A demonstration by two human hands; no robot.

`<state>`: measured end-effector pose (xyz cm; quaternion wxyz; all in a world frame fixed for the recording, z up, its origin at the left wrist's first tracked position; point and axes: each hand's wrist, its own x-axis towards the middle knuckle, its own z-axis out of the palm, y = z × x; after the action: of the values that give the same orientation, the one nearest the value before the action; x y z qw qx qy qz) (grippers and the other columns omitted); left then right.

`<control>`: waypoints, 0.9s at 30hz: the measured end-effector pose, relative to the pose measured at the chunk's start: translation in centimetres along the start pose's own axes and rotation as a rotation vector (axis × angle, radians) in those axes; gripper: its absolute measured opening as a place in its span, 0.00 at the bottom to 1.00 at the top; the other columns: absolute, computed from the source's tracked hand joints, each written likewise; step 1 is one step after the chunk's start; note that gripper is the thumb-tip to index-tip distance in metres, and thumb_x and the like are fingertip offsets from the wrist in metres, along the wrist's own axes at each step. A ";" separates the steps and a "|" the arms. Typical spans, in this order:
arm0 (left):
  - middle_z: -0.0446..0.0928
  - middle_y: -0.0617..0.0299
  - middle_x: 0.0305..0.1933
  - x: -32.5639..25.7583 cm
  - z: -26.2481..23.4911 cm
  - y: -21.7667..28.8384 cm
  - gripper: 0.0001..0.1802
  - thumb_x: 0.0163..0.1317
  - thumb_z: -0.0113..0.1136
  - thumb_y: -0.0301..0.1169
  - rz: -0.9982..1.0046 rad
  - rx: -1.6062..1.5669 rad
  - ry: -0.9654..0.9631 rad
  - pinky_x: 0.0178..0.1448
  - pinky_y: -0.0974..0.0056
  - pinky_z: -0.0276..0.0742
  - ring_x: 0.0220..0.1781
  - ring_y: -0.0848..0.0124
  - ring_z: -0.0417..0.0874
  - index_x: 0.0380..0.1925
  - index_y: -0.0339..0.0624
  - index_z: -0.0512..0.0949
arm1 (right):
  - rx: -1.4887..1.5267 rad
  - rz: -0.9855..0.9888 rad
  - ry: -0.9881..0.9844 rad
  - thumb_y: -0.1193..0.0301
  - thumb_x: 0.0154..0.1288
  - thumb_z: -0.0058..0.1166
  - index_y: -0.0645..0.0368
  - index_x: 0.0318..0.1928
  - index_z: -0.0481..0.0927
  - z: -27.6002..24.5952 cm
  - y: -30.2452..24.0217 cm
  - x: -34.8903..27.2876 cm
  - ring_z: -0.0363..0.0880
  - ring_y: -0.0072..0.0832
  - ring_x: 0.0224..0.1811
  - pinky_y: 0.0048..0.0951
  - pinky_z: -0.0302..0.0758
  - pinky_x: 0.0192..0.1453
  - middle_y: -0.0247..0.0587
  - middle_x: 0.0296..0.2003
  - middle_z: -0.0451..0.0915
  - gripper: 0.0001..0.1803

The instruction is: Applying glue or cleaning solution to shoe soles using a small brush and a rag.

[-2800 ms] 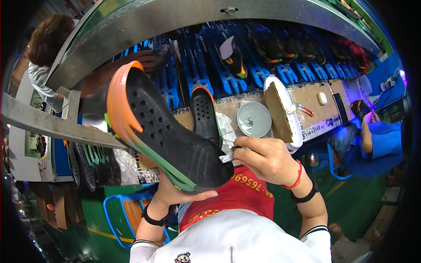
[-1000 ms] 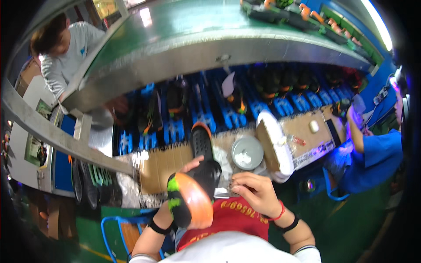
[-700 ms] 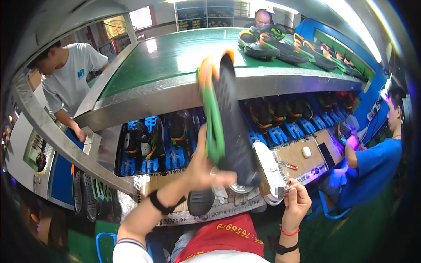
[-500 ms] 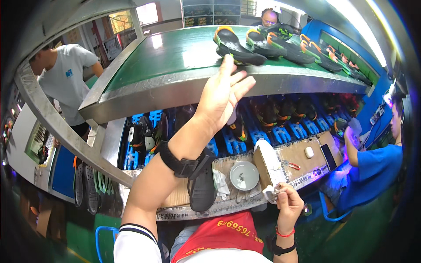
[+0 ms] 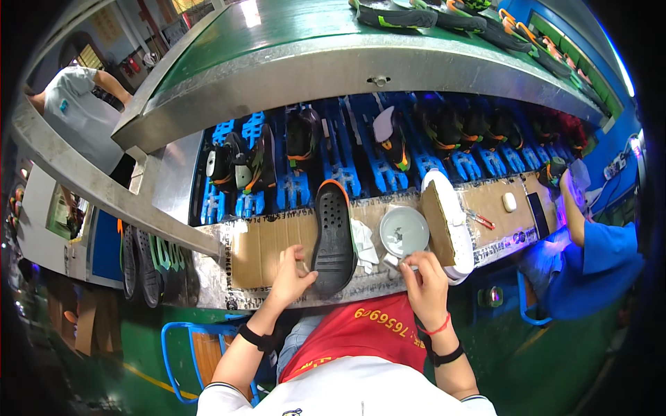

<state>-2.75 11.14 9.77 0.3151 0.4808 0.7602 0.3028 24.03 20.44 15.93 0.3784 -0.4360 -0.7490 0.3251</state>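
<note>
A black shoe sole (image 5: 333, 239) with holes in its front half and an orange-and-green edge lies on the cardboard-covered bench (image 5: 267, 246). My left hand (image 5: 291, 279) is beside the sole's lower left edge, thumb and fingers apart, holding nothing visible. My right hand (image 5: 425, 288) is closed in a pinch in front of a round grey-white bowl (image 5: 404, 232). Something small and greyish shows at its fingertips, too small to name. A crumpled white cloth (image 5: 363, 243) lies between sole and bowl. Just right of the bowl stands a white shoe-shaped piece (image 5: 454, 232) with a cardboard side.
Blue racks (image 5: 295, 187) with black footwear pieces run behind the bench, under a metal-edged green conveyor (image 5: 291, 45) carrying more footwear. Red-handled pliers (image 5: 481, 219), a white case (image 5: 509, 202) and a phone (image 5: 538, 213) lie at right. A person in blue (image 5: 590, 256) sits there.
My left hand has come down from the conveyor to the bench. A sole now lies there. The view has tilted downward. My right hand stays pinched near the bowl.
</note>
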 end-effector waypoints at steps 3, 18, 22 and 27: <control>0.69 0.47 0.61 1.0 -1.3 -0.6 0.37 0.55 0.64 0.22 -0.308 -0.688 -0.206 0.47 0.65 0.80 0.45 0.67 0.82 0.64 0.28 0.60 | -0.297 -0.147 0.033 0.74 0.62 0.56 0.59 0.37 0.75 1.2 0.7 1.3 0.79 0.47 0.34 0.42 0.76 0.34 0.46 0.39 0.76 0.05; 0.64 0.47 0.68 -2.5 -0.6 3.5 0.41 0.65 0.50 0.56 -0.144 -1.605 -0.510 0.71 0.46 0.62 0.69 0.48 0.66 0.69 0.40 0.56 | -0.580 -0.181 -0.142 0.75 0.61 0.54 0.61 0.35 0.75 2.7 3.8 4.6 0.80 0.47 0.32 0.42 0.77 0.34 0.48 0.38 0.75 0.03; 0.64 0.51 0.66 -2.2 -1.3 4.2 0.47 0.55 0.70 0.39 0.142 -1.127 -0.403 0.69 0.57 0.64 0.68 0.60 0.67 0.68 0.38 0.53 | -0.514 -0.230 -0.027 0.76 0.62 0.55 0.61 0.35 0.75 1.7 2.2 4.7 0.79 0.48 0.32 0.43 0.76 0.33 0.48 0.38 0.76 0.03; 0.60 0.52 0.65 -2.6 -1.6 3.9 0.63 0.46 0.78 0.34 0.328 -0.560 -0.186 0.66 0.60 0.67 0.63 0.63 0.70 0.70 0.38 0.39 | -0.532 -0.230 -0.043 0.77 0.63 0.54 0.61 0.35 0.74 1.4 1.4 4.2 0.77 0.51 0.33 0.44 0.74 0.33 0.49 0.36 0.75 0.03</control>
<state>-0.97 9.83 14.21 0.4499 0.5172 0.5281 0.5012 22.04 24.54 15.24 0.2691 -0.4250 -0.8604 0.0814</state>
